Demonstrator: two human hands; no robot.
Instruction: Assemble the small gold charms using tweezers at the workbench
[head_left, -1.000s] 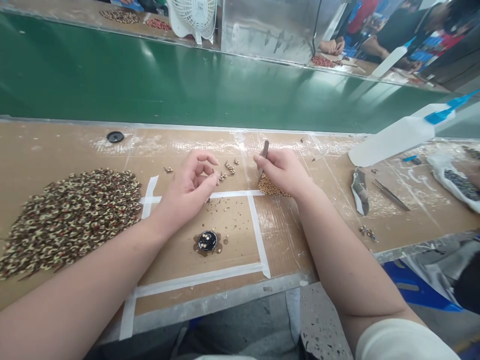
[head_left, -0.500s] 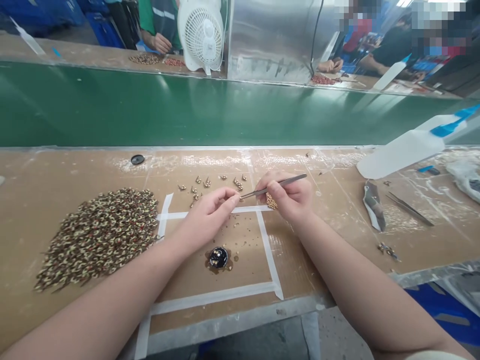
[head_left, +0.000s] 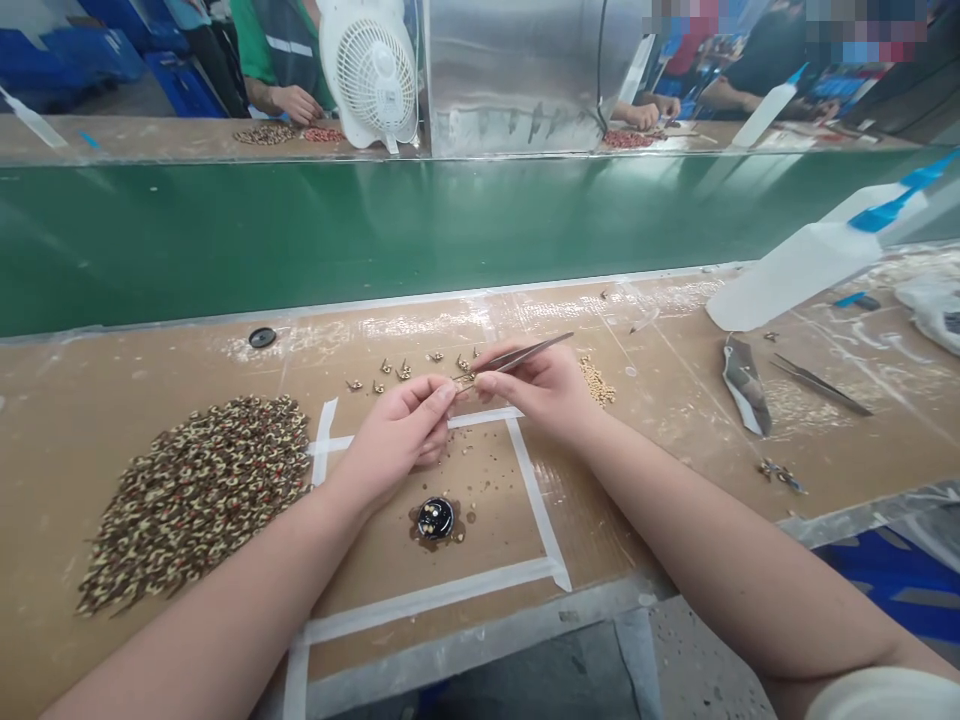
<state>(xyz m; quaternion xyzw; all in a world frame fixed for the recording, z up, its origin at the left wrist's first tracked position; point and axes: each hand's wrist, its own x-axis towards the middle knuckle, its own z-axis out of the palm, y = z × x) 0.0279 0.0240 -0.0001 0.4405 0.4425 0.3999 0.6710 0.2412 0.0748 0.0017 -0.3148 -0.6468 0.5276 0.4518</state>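
I'm watching the right hand pinching slim steel tweezers firmly, their tips closing on a tiny bead piece. The left hand is gripping that piece between thumb and forefinger, above the taped square at center frame. Both hands are angling inward, almost touching, with a mottled bead pile lying lower left.

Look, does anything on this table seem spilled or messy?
Yes. A dark brown puddle lies around the small black dish, inside the white tape box, and tiny brown specks are scattered nearby. It looks like something leaked there.
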